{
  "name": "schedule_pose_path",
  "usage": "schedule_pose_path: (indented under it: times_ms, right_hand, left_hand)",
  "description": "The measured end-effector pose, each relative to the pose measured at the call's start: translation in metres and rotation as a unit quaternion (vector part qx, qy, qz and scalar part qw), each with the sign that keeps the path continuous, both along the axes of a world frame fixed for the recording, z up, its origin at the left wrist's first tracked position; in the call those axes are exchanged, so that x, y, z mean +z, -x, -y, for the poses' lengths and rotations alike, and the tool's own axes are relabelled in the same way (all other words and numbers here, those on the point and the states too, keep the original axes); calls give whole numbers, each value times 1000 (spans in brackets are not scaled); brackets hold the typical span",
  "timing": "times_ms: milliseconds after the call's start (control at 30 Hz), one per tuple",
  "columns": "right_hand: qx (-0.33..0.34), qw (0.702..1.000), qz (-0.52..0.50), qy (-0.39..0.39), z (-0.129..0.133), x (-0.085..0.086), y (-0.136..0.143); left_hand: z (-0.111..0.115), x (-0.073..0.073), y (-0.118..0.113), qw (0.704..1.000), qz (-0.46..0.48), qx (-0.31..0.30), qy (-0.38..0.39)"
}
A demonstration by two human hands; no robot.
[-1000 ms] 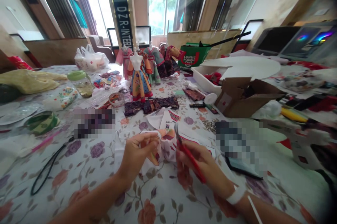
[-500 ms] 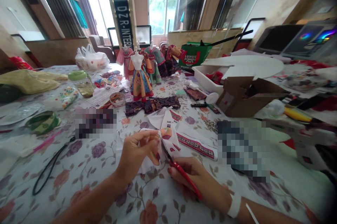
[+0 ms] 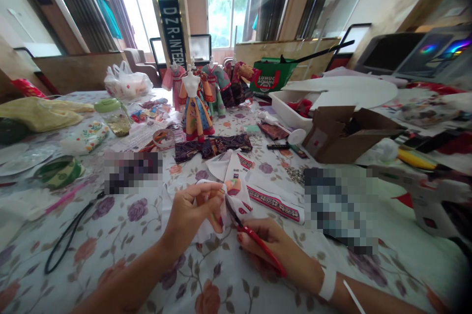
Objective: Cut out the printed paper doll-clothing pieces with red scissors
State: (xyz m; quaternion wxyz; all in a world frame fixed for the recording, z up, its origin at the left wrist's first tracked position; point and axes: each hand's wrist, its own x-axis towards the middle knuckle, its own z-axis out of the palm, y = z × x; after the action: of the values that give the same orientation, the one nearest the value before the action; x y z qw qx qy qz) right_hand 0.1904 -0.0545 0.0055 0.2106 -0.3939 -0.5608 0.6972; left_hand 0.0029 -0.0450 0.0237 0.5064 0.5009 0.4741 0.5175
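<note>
Pinched in my left hand [image 3: 195, 211] is a piece of printed white fabric [image 3: 241, 203] with orange and red motifs. My right hand [image 3: 267, 245] is closed round the handles of red-handled scissors [image 3: 263, 250]. The dark blades point away from me and meet the fabric right beside my left fingertips. How far the blades are apart is hard to make out. Beyond my hands lies more of the white fabric, with a red patterned border strip [image 3: 275, 203] running to the right. A dark patterned cloth [image 3: 232, 143] lies farther back.
Small dress forms in robes, one in an orange skirt [image 3: 197, 117], stand at the back. On the right are a cardboard box [image 3: 332, 142], a white tray [image 3: 289, 110] and a sewing machine [image 3: 429, 206]. A lidded jar [image 3: 116, 120] and green tape roll [image 3: 59, 171] are left.
The scissors' handles have shifted slightly, and my right hand has moved a little up. My left hand keeps its pinch on the fabric.
</note>
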Motion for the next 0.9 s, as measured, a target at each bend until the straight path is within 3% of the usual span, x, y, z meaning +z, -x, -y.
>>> schedule_pose_path:
  times_ms: [433, 667, 900]
  right_hand:
    - [-8, 999, 31, -4, 1, 4, 1]
    - [-30, 999, 1, -12, 4, 6, 7]
    - [-53, 998, 2, -20, 8, 6, 11]
  left_hand:
    - [2, 1, -1, 1000, 22, -6, 12]
    - [3, 0, -4, 1000, 20, 0, 12]
    - [6, -3, -6, 996, 81, -5, 42]
